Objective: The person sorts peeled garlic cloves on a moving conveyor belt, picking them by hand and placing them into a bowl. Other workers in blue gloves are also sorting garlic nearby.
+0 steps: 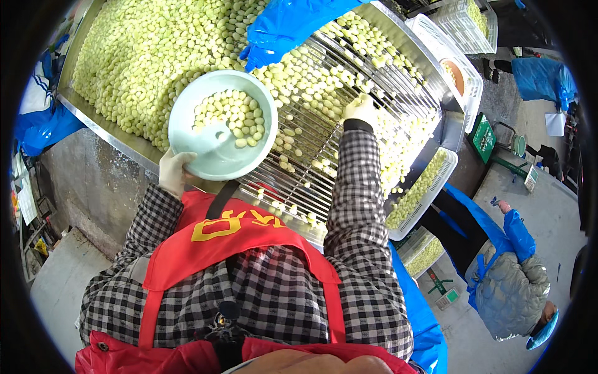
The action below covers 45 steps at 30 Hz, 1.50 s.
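Note:
My left hand [173, 172], in a pale glove, grips the near left rim of a light green plastic bowl [205, 156]. Inside the bowl lies a partial layer of pale green oval fruits [233, 112] that look like grapes. Farther right, my right hand [359, 110], also gloved, reaches down to the metal bar rack [317, 135] with its fingers curled among the fruits there. Whether it holds a fruit cannot be told, since the fingertips are hidden. A large heap of the same fruits [135, 75] covers the steel table's left part.
A co-worker's blue-sleeved arm [285, 32] reaches in from the far side, its hand just beyond the bowl. White plastic baskets [451, 170] with fruits stand off the table's right edge. At right, a person in blue coverings [509, 276] stands near green scales [483, 138]. Another blue sleeve [51, 128] shows at left.

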Motion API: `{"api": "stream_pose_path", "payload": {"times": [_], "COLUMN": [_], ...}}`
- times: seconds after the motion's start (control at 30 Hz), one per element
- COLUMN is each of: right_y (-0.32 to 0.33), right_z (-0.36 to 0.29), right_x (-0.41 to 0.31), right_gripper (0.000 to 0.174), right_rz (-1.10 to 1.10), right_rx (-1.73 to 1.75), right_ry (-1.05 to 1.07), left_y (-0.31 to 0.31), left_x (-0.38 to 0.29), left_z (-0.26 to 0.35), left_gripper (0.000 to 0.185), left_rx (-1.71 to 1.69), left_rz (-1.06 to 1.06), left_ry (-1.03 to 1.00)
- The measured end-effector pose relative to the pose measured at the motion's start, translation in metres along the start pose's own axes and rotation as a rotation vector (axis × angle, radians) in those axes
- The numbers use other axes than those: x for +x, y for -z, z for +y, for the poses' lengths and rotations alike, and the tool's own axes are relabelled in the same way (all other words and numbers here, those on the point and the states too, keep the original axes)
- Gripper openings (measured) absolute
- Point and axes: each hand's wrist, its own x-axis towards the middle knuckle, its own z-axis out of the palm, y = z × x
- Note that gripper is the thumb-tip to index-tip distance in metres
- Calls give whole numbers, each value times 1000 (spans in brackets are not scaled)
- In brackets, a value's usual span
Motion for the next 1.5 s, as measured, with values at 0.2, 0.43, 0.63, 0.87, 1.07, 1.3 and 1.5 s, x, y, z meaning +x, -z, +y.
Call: {"api": "stream_pose_path", "payload": {"times": [0.2, 0.43, 0.63, 0.87, 1.07, 1.3, 1.5], "right_y": [33, -33, -14, -21, 20, 31, -28], "right_z": [-23, -16, 0, 3, -36, -47, -52], "right_x": [-86, -56, -53, -7, -18, -90, -75], "right_gripper": [25, 19, 19, 30, 33, 30, 32], "right_rz": [-702, -153, -160, -275, -327, -757, -329], "right_rx": [982, -211, 116, -300, -266, 687, -234], "right_ry": [68, 410, 155, 346, 97, 179, 679], "left_y": [-10, -9, -8, -5, -8, -10, -2], "left_x": [1, -3, -5, -3, -2, -6, -8], "left_z": [-7, -1, 1, 3, -2, -3, -1], "left_gripper": [47, 43, 46, 49, 49, 45, 41], "left_rx": [-90, 14, 11, 90, 72, -19, 65], "left_rz": [-54, -13, -9, -41, -28, -31, 24], "left_ry": [-62, 33, 66, 70, 46, 1, -13]}}
